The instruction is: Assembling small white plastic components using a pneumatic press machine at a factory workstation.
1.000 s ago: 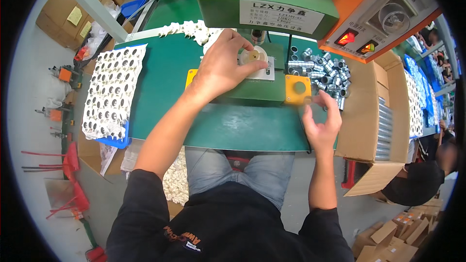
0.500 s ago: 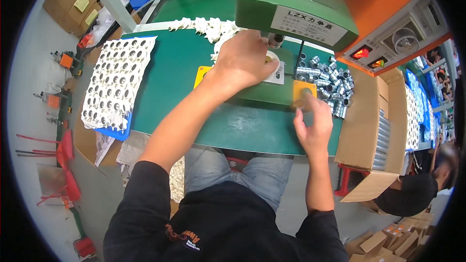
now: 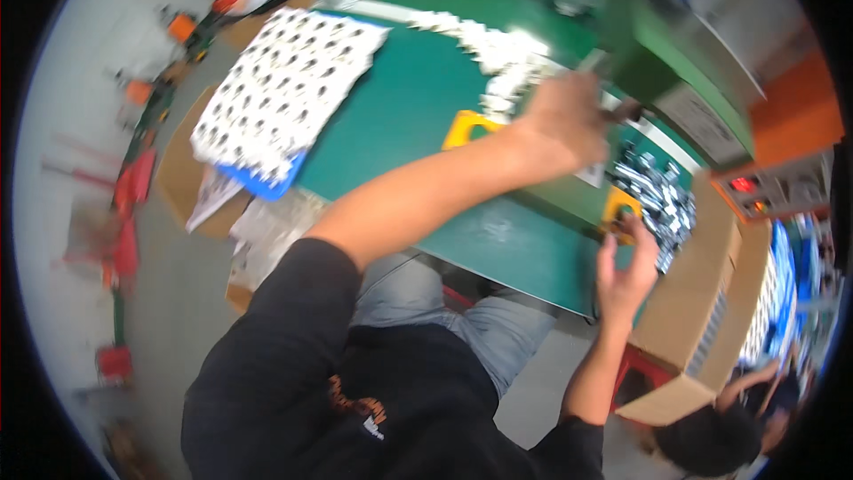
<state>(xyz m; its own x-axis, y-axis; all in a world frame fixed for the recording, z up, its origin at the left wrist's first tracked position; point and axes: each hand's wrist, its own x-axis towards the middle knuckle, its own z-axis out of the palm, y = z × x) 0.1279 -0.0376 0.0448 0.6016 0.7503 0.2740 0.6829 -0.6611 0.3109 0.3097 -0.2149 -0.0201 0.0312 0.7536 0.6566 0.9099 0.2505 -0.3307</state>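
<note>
My left hand (image 3: 569,120) reaches across to the green press (image 3: 662,62), by its metal ram. It is smeared by motion, so its fingers and anything in them cannot be made out. My right hand (image 3: 629,271) is at the front right of the press base (image 3: 564,200). Its thumb stands apart and its fingertips touch the yellow button plate (image 3: 619,206) near a dark round button. A second yellow plate (image 3: 462,129) shows left of my left forearm. White moulded fittings (image 3: 506,62) lie in a heap behind my left hand. Shiny metal sleeves (image 3: 662,204) are piled right of the press.
At the left, a white sheet of parts with dark holes (image 3: 293,80) lies on a blue tray (image 3: 271,180). An open cardboard box (image 3: 684,302) stands at the table's right edge. An orange control box (image 3: 795,124) with lit switches is beyond it. Another person (image 3: 715,436) sits at lower right.
The view has swung, shifting the bench rightward and tilting it. My left hand stays by the press ram, now more blurred. My right hand remains at the right yellow button plate.
</note>
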